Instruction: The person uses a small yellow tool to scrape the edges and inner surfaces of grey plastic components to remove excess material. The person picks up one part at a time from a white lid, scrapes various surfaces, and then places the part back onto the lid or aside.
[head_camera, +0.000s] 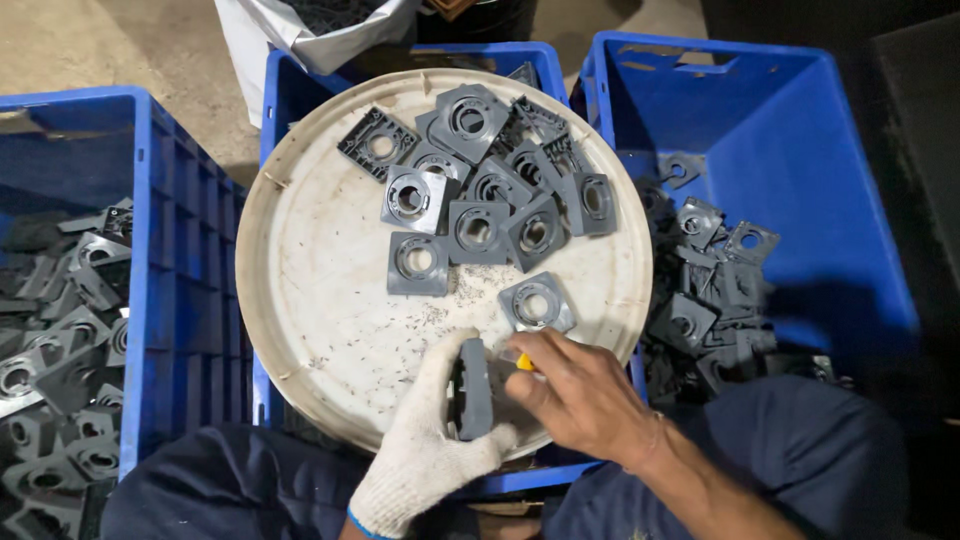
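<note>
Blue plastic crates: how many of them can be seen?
3. One blue plastic crate on the left with grey parts, one in the middle under the round white tray, one on the right with grey parts. Others may lie outside the view.

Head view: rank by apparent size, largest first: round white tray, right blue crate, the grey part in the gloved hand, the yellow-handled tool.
1. Round white tray and right blue crate: similar; crate is cut off and lower, so unranked.
2. Grey part in the gloved left hand.
3. Yellow-handled tool, mostly hidden by the right hand.
</note>
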